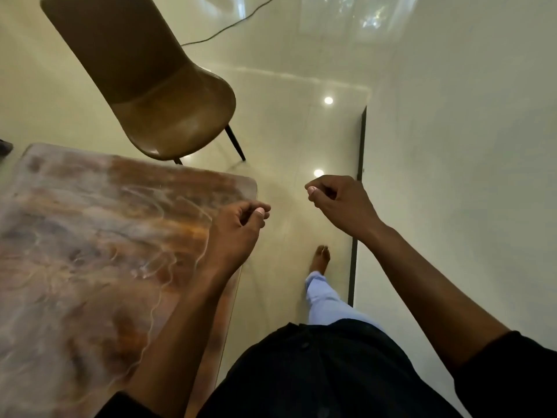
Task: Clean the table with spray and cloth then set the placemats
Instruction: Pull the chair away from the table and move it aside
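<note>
A table (90,236) with a glossy brown and grey marbled top fills the left of the view, its rounded corner pointing to the centre. My left hand (238,227) hovers over the table's right edge with fingers loosely curled and nothing in it. My right hand (337,200) hangs in the air over the floor to the right of the table, fingers curled too, holding nothing. No spray bottle, cloth or placemat is in view.
A brown chair (156,95) with thin dark legs stands beyond the table's far corner. Glossy cream floor tiles (286,131) run between table and a pale wall (452,176) with a dark skirting strip (360,164). A cable (229,25) lies on the floor behind the chair.
</note>
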